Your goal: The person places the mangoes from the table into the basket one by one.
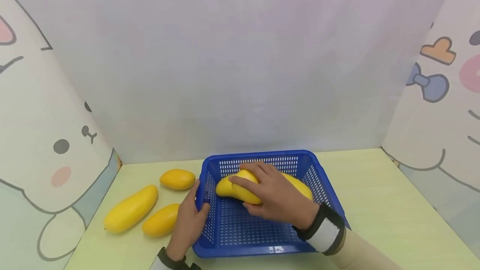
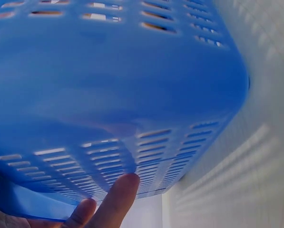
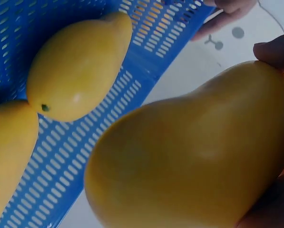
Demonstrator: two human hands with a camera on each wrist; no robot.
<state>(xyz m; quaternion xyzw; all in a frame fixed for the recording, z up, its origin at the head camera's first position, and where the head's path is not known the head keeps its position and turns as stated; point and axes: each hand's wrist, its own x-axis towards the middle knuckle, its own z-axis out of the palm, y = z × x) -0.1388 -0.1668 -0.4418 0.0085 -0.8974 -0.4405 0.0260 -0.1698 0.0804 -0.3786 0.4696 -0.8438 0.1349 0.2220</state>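
My left hand (image 1: 189, 220) grips the left rim of a blue slotted plastic basket (image 1: 240, 251), thumb on the inside. In the left wrist view, its fingers (image 2: 118, 202) lie along the basket's outer wall (image 2: 118, 90). Over the back half of the basket, my right hand (image 1: 277, 195) holds a yellow mango (image 1: 245, 191). That mango (image 3: 189, 156) fills much of the right wrist view, with fingertips at its upper end. Inside the basket lie a smaller mango (image 3: 80, 71) and another yellow fruit (image 3: 8, 152), their ends close together. My right hand partly hides both in the head view.
Left of the basket on the pale green table (image 1: 393, 203) are a long yellow fruit (image 1: 131, 208) and two mangoes, one behind (image 1: 177, 179) and one in front (image 1: 161, 220). A pale backdrop (image 1: 240, 74) rises behind, with cartoon-printed panels (image 1: 41, 145) at both sides.
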